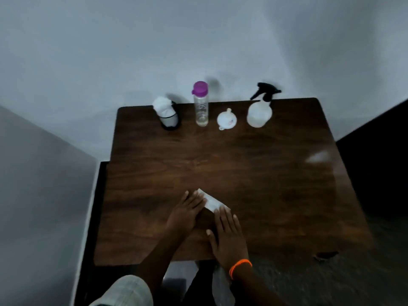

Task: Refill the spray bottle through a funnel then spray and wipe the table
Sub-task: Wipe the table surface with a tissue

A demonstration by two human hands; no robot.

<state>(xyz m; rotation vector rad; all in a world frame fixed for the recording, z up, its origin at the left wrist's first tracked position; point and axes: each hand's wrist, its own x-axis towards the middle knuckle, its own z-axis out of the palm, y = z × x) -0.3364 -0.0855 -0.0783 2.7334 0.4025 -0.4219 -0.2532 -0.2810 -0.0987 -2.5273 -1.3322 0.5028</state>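
Tissue [212, 202], white, folded flat under both hands' straight fingers.

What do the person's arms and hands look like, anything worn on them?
Both hands are bare, with no gloves or rings visible. The right hand has a thin bright orange band round its wrist and a bare forearm. The left hand has nothing on its wrist; its forearm is bare up to a pale, faintly striped sleeve at the bottom edge of the view.
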